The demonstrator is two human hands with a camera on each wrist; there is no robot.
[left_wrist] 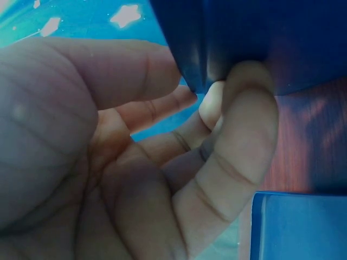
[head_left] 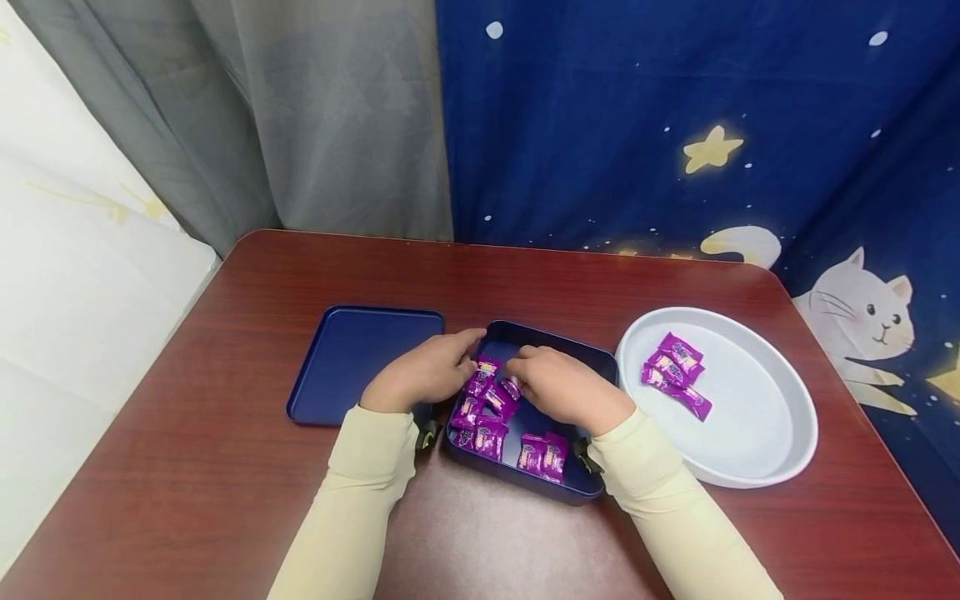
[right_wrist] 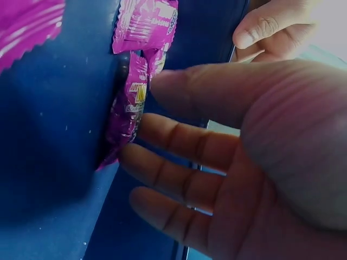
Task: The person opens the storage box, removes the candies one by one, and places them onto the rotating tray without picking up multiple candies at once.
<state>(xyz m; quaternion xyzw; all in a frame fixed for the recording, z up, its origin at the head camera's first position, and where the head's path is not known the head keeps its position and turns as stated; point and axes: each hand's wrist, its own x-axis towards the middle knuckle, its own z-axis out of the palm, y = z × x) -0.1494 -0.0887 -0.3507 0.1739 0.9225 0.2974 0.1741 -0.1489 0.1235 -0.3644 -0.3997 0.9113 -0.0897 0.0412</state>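
A dark blue rectangular box (head_left: 577, 346) stands in the middle of the table with several small purple wrapped packets (head_left: 489, 435) inside, most along its left side. My left hand (head_left: 423, 371) grips the wall at the box's far left corner, its thumb and fingers bent about the edge (left_wrist: 190, 65). Over the box, my right hand (head_left: 566, 385) pinches a purple packet (right_wrist: 127, 105) between thumb and fingertips. Another packet (right_wrist: 146, 24) lies right beside it in the right wrist view.
A flat blue lid (head_left: 360, 358) lies left of the box, partly under the left forearm. To the right stands a round white tray (head_left: 757, 417) with a few purple packets (head_left: 675, 367) at its left side. Curtains (head_left: 570, 125) hang behind the table.
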